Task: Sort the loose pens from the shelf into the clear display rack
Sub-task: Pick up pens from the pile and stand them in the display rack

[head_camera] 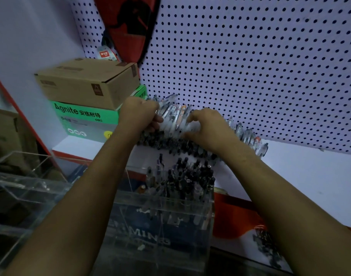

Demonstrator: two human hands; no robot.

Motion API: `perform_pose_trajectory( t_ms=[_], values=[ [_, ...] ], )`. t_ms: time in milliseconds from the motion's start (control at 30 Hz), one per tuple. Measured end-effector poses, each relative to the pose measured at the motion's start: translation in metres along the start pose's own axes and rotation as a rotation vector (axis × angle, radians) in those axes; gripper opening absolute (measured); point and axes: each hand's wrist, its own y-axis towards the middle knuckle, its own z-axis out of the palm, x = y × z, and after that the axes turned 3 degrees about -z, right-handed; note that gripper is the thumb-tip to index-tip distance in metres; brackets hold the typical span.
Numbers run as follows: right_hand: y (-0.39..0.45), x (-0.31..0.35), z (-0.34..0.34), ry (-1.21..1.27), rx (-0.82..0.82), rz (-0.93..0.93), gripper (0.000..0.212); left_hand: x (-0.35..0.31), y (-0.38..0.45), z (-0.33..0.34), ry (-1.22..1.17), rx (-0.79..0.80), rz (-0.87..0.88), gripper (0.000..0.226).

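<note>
Many pens (182, 176) already stood upright in the clear rack (166, 220) nearest the viewer, so part of the sorting looked done. Beyond it, a long row of loose pens (248, 136) lay on the white shelf (310, 172) against the pegboard (250, 66). The left hand (139, 114) gripped a bunch there; the right hand (205, 126) curled its fingers over more. Plenty seemingly remained.
</note>
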Motion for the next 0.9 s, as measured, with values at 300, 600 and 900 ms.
perform_pose_trajectory(
  t_ms=[300,600,900],
  values=[
    [0.003,0.01,0.014,-0.018,-0.159,-0.012,0.032,-0.006,-0.013,-0.002,-0.153,0.097,-0.088,0.012],
    [0.001,0.003,0.011,0.166,-0.318,0.012,0.033,-0.021,-0.026,-0.007,-0.561,0.416,-0.317,0.019],
    [-0.007,0.021,-0.017,0.672,-0.447,0.225,0.017,-0.031,-0.045,-0.017,-0.612,0.442,-0.368,0.018]
  ],
)
